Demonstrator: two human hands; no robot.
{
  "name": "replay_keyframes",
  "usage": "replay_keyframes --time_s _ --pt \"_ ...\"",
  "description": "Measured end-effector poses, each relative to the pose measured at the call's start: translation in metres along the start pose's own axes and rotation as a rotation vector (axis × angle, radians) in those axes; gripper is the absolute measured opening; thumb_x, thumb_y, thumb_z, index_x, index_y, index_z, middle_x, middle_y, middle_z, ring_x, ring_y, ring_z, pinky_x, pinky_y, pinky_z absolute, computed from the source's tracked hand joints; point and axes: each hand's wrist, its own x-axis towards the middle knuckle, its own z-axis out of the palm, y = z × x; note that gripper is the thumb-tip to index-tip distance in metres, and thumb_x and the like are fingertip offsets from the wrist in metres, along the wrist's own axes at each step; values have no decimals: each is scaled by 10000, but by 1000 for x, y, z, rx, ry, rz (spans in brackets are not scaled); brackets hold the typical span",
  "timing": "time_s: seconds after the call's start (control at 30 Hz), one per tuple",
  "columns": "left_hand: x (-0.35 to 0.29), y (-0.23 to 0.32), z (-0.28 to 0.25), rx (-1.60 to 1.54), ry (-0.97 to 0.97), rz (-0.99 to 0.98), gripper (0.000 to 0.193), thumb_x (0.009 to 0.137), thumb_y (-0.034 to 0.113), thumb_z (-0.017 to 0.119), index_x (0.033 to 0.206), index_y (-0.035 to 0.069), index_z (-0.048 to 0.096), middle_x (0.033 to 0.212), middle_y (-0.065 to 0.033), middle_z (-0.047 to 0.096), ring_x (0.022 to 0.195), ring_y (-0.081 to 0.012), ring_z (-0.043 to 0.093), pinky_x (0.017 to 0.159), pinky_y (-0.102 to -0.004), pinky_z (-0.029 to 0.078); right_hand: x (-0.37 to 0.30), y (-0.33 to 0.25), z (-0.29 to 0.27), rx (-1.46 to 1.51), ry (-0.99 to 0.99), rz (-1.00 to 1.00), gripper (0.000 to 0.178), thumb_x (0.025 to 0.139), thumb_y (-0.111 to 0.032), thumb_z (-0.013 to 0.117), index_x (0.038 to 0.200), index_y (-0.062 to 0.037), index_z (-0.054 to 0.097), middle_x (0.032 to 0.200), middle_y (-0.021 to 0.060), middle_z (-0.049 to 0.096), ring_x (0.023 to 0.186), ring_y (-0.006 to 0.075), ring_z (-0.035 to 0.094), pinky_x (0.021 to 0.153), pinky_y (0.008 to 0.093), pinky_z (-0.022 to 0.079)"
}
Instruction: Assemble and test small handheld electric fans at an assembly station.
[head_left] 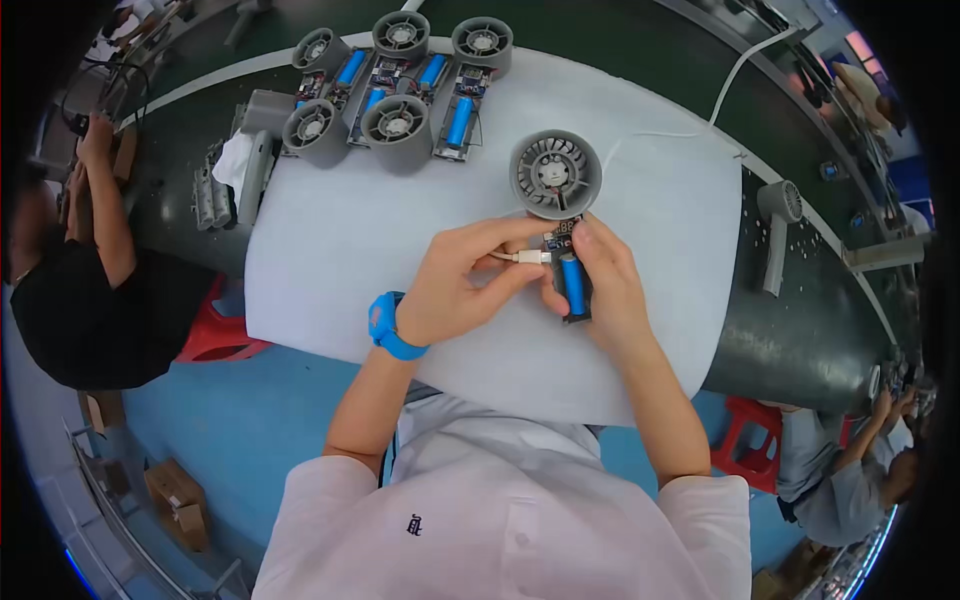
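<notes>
My right hand is closed round the handle part of an open handheld fan, its round grey head pointing away from me. In the exposed handle a blue battery cell and a small circuit board with a display show. Between the fingers of my left hand is a white USB cable plug, held at the left edge of the board. Whether the plug sits in the port or only touches it, I cannot tell. A blue watch is on my left wrist.
Several opened fans with blue cells stand in two rows at the far left of the white mat. Grey casing parts lie left of them. A complete grey fan lies at right. A white cable crosses the far right. Co-workers sit on both sides.
</notes>
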Motion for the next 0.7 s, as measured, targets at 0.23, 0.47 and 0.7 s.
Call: replay_keyframes --time_s 0.23,0.47,0.7 --pt "-3 3 1 -54 7 -38 340 838 -40 621 1177 -31 597 817 -39 633 771 -70 590 682 -191 484 -4 5 3 -20 11 3 391 1020 -344 379 1144 1 514 693 75 540 461 106 457 419 217 339" --pt "-1 0 -3 -56 -46 -38 331 865 -45 589 1195 -30 574 918 -77 613 833 -149 662 733 -247 549 -1 6 2 -22 9 -7 395 1022 -349 374 1142 -1 515 681 72 535 453 107 455 417 216 338" --pt "6 2 -5 -10 -13 -29 325 851 -42 599 1173 -4 600 908 -68 618 841 -135 648 723 -245 541 4 -1 1 20 34 54 381 1011 -325 395 1164 9 499 714 87 546 471 117 474 428 230 357"
